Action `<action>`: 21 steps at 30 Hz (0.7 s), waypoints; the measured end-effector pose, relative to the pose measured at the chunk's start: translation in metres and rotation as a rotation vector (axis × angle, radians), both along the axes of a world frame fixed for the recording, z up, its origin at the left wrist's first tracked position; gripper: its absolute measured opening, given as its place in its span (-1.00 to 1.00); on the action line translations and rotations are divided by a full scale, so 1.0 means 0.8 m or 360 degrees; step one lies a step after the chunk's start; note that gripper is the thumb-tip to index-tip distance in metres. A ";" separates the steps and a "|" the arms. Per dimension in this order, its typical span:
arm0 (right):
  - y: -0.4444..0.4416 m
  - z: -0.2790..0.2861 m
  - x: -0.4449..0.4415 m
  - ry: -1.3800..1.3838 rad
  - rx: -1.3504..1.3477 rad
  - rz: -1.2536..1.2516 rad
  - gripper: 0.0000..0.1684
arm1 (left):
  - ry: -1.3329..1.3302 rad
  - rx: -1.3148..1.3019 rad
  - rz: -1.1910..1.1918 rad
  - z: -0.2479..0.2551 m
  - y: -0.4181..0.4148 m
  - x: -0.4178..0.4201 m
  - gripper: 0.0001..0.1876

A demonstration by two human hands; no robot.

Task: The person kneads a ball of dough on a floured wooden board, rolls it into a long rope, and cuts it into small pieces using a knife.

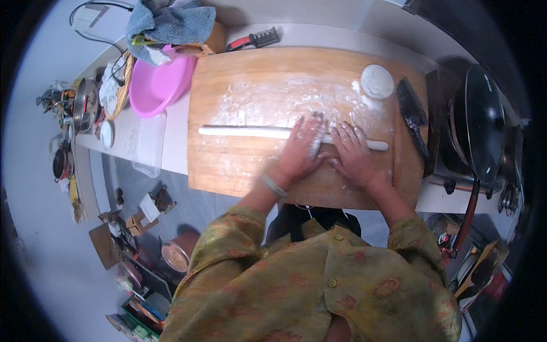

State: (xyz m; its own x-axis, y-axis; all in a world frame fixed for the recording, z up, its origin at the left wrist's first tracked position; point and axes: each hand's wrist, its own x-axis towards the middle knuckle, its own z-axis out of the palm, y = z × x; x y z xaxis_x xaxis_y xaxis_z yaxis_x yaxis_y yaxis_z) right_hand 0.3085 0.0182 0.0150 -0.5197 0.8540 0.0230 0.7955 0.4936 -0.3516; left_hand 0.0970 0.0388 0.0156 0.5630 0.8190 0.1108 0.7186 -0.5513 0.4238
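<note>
A long, thin rope of white dough (243, 132) lies across a floured wooden board (239, 171). My left hand (305, 139) rests flat over the rope, right of its middle, with flour on the fingers and a pale bangle at the wrist. Beside it, my right hand (352, 147) lies palm down on the rope near its right end, which shows past the fingers. Neither hand grips the dough; the part beneath them is hidden. A small round dish of flour (377, 82) stands on the board's far right. Along the right edge lies a dark, flour-dusted cleaver (412, 102).
A pink basin (160, 83) and a clear plastic container (149, 147) sit left of the board. Behind are a blue towel (171, 28) and a knife sharpener (254, 40). At right, a lidded pan (483, 124) occupies the stove, its handle (466, 218) jutting towards me.
</note>
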 end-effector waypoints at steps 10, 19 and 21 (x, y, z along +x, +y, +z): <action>-0.017 -0.006 0.016 0.0034 0.0006 -0.0030 -0.21 | -0.0064 0.0080 0.0051 -0.006 -0.005 -0.142 -0.53; -0.008 0.020 -0.009 0.0094 0.0023 -0.0020 -0.25 | 0.0044 0.0266 0.0411 0.012 -0.017 -0.202 -0.52; -0.006 0.010 -0.039 0.0197 0.0001 0.0063 -0.25 | -0.0275 -0.0025 0.0177 0.020 -0.013 -0.151 -0.56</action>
State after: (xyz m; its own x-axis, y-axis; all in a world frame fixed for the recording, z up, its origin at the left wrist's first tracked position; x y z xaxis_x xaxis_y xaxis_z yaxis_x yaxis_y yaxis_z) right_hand 0.2774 0.0137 0.0232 -0.5464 0.8327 0.0899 0.7256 0.5243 -0.4456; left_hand -0.0242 0.0288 0.0320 0.4428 0.8774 0.1844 0.6905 -0.4649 0.5541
